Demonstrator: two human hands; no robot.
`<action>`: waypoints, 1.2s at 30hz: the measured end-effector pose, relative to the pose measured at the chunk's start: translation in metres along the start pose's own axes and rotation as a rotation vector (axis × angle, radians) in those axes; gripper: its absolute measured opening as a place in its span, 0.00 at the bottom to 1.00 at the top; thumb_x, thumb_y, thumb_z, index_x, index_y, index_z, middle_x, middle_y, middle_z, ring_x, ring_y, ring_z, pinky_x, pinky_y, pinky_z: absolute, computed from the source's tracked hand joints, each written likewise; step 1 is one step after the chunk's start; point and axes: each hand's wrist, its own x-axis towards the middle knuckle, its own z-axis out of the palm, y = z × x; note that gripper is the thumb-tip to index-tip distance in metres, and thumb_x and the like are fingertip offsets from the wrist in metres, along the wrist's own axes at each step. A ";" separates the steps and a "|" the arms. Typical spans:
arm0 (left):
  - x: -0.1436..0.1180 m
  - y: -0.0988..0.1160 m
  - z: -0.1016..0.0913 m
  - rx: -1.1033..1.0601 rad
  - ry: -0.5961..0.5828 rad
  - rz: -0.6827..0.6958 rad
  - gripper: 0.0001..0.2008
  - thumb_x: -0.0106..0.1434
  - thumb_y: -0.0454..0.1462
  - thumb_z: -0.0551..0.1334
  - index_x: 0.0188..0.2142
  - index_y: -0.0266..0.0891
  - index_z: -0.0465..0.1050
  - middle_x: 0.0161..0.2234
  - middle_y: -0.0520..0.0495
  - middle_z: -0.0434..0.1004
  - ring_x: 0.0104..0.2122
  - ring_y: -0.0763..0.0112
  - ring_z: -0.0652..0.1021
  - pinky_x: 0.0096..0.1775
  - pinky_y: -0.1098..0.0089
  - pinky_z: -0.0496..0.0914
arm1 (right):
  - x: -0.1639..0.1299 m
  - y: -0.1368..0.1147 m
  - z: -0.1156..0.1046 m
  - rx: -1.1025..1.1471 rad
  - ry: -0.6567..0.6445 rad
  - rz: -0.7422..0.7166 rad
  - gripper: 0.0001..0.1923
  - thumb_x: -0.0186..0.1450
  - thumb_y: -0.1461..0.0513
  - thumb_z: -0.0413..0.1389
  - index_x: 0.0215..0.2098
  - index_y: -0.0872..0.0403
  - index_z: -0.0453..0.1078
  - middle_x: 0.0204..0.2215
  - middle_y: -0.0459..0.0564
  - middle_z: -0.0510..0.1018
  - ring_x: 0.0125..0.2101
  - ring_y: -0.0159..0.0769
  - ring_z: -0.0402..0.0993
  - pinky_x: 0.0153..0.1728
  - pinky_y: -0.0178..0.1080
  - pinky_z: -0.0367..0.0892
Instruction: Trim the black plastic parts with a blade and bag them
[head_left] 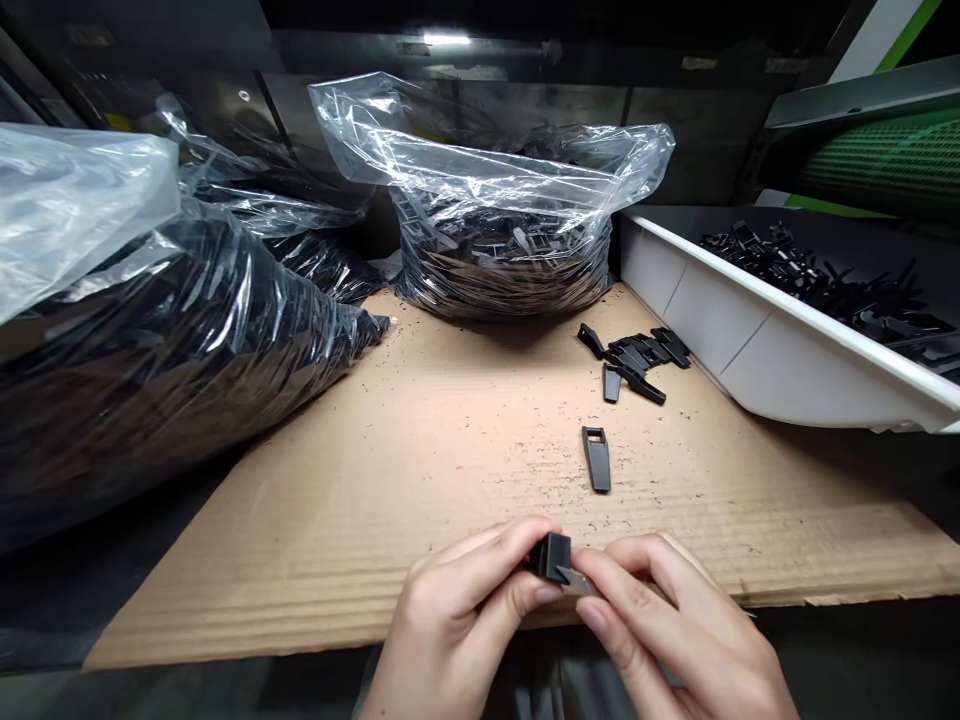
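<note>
i see my left hand [457, 620] and my right hand [675, 630] low in the view, close together over the near edge of the cardboard [375, 480]. both pinch one small black clip [551, 557] between them. the left thumb and fingers squeeze its left side, and the right fingertips press on its right side. so both hands are closed on the clip, and the clip sits right in the middle of the grip, up off the cardboard.

just past the grip, a bit to the right, one flat black piece [596, 458] lies alone on the cardboard. farther out that same way is a little pile of pieces [637, 358], touching each other. to the right of the grip, well apart, is a white tray [750, 340] with many black parts in it.

straight out from the grip, far back, stands a clear bag [499, 230] full of black parts, its top open. to the left of the grip lies a big bag [150, 330], also full of dark parts, resting partly on the cardboard. small dark crumbs dot the cardboard.
</note>
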 end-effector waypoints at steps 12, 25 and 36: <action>-0.002 -0.002 -0.006 -0.042 -0.082 -0.061 0.09 0.58 0.33 0.61 0.39 0.44 0.73 0.38 0.55 0.75 0.38 0.79 0.74 0.40 0.87 0.65 | 0.007 0.014 -0.020 -0.136 -0.107 0.047 0.13 0.64 0.67 0.49 0.46 0.52 0.65 0.33 0.48 0.67 0.33 0.26 0.67 0.33 0.27 0.63; -0.011 0.003 0.002 -0.423 0.013 -0.364 0.11 0.61 0.46 0.57 0.32 0.40 0.66 0.29 0.53 0.73 0.31 0.77 0.74 0.35 0.81 0.67 | 0.009 0.000 -0.015 0.053 -0.067 0.146 0.11 0.64 0.65 0.48 0.43 0.47 0.64 0.26 0.41 0.70 0.23 0.22 0.68 0.23 0.20 0.63; -0.003 -0.001 -0.001 -0.071 -0.003 -0.095 0.12 0.59 0.29 0.58 0.40 0.46 0.72 0.39 0.59 0.74 0.42 0.81 0.73 0.44 0.88 0.64 | 0.011 0.012 -0.009 -0.035 -0.053 -0.184 0.15 0.58 0.74 0.52 0.43 0.58 0.64 0.29 0.50 0.72 0.30 0.30 0.71 0.29 0.31 0.67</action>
